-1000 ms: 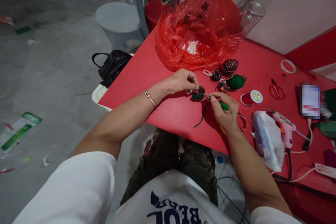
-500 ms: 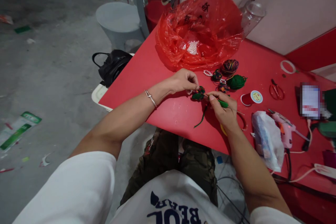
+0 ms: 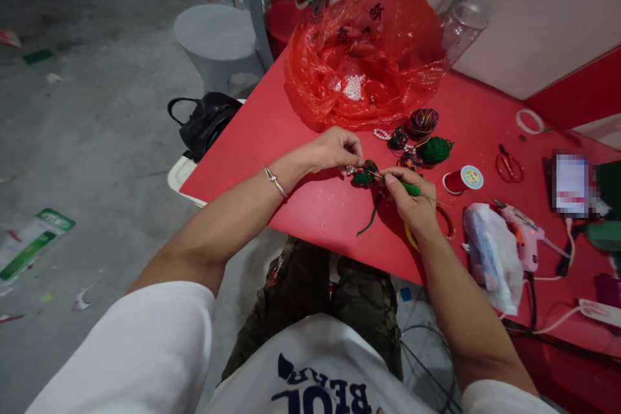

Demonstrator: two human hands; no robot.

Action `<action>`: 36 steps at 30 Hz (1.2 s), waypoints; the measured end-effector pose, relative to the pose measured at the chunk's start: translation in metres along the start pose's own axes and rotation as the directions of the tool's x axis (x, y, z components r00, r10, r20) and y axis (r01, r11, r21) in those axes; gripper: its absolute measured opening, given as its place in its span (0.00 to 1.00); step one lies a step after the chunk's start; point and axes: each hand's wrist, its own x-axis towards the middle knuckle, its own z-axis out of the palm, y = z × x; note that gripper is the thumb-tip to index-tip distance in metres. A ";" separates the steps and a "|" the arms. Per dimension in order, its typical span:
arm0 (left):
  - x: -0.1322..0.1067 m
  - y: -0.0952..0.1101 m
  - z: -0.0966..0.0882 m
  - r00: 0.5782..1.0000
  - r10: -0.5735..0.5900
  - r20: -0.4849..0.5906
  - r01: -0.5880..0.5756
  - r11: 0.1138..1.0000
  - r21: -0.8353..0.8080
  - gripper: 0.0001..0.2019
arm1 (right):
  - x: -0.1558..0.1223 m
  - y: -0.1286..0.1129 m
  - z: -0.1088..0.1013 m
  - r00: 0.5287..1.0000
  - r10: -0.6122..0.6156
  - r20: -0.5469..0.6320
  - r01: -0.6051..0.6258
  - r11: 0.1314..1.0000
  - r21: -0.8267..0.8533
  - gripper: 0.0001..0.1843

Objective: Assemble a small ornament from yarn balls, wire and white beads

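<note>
Over the red table, my left hand point(image 3: 342, 147) is closed at the left end of a small dark green crocheted piece point(image 3: 363, 176), where a few pearl beads show by the fingertips. My right hand point(image 3: 410, 197) grips a crochet hook point(image 3: 411, 189) with a green handle, its thin metal tip pointing left into the piece. A green yarn tail point(image 3: 371, 218) hangs down from the work onto the table. Just beyond my hands lie a ball of green yarn point(image 3: 436, 150), a multicoloured yarn ball point(image 3: 423, 121) and a loop of pearl beads point(image 3: 381, 134).
An open red plastic bag point(image 3: 310, 87) with white pearls stands at the back. Rightward are a thread spool point(image 3: 460, 180), red scissors point(image 3: 509, 165), a white plastic packet point(image 3: 492, 259), a pink glue gun point(image 3: 526, 239) and cables. A black handbag point(image 3: 208, 119) sits left of the table point(image 3: 310, 207).
The whole view has shifted slightly, so things appear a little further left. Both hands keep their hold, with the hook still at the crocheted piece.
</note>
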 end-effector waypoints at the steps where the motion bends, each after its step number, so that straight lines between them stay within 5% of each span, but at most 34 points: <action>1: 0.000 -0.001 0.000 1.000 0.001 0.000 -0.001 1.000 -0.002 0.09 | 0.000 -0.001 0.000 1.000 0.006 -0.001 -0.006 1.000 -0.004 0.11; 19: 0.003 -0.006 0.001 1.000 0.028 -0.012 -0.029 0.999 -0.032 0.08 | -0.001 -0.004 -0.001 0.996 0.070 -0.059 -0.068 0.997 0.043 0.10; 27: 0.004 -0.008 -0.001 0.999 0.041 -0.009 -0.041 0.998 -0.057 0.10 | 0.001 -0.001 -0.004 0.965 -0.254 0.067 0.262 0.937 -0.232 0.09; 36: 0.000 0.000 0.002 0.999 0.011 -0.037 -0.012 0.999 -0.030 0.10 | 0.000 -0.008 -0.009 0.939 -0.330 0.096 0.344 0.905 -0.250 0.09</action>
